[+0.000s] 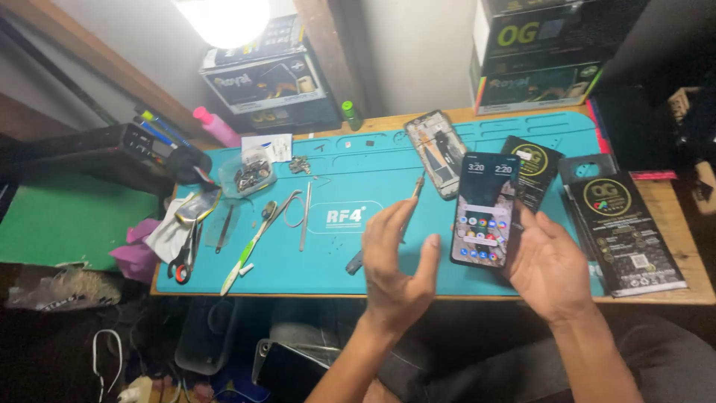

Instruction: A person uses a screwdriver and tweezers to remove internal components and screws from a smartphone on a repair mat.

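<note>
1 lit phone [485,210] in rt hand [548,270] — lft hand [395,265] bare, open.

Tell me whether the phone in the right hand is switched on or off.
On: the phone held by the right hand has a lit screen with icons.

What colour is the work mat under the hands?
The work mat is teal blue with white markings, clearest in the head view.
</note>
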